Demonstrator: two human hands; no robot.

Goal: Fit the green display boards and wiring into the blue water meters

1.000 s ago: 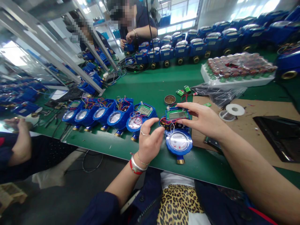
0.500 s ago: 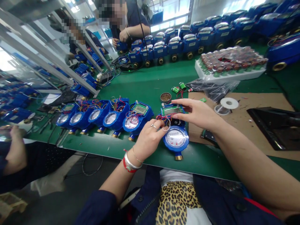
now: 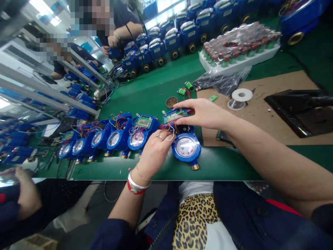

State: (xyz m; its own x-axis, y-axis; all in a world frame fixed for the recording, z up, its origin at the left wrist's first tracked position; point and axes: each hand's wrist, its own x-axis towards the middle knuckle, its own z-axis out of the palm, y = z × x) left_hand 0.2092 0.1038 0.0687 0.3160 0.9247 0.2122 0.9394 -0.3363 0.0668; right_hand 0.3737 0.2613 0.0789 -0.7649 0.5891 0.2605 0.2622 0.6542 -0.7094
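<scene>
A blue meter [image 3: 186, 147] lies near the edge of the green bench [image 3: 221, 165], the left hand [image 3: 155, 149] (ringed and bangled) seemingly pinching its wires [image 3: 168, 126] while the right hand [image 3: 205, 113] clamps the display board [image 3: 171, 117] between thumb and fingers, with a spool [image 3: 241, 94] and white tray [image 3: 256, 59] beyond.

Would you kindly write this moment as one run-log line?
left hand: at wires, grip unclear | right hand: holding LCD board | water meter: on green tabletop

The left forearm [image 3: 124, 208] crosses the near edge of the worktop [image 3: 229, 165], the left hand [image 3: 156, 149] curled. The right hand [image 3: 204, 113] arches, thumb [image 3: 186, 120] and forefinger [image 3: 184, 103] parted, the right forearm [image 3: 270, 152] slanting behind it.
</scene>
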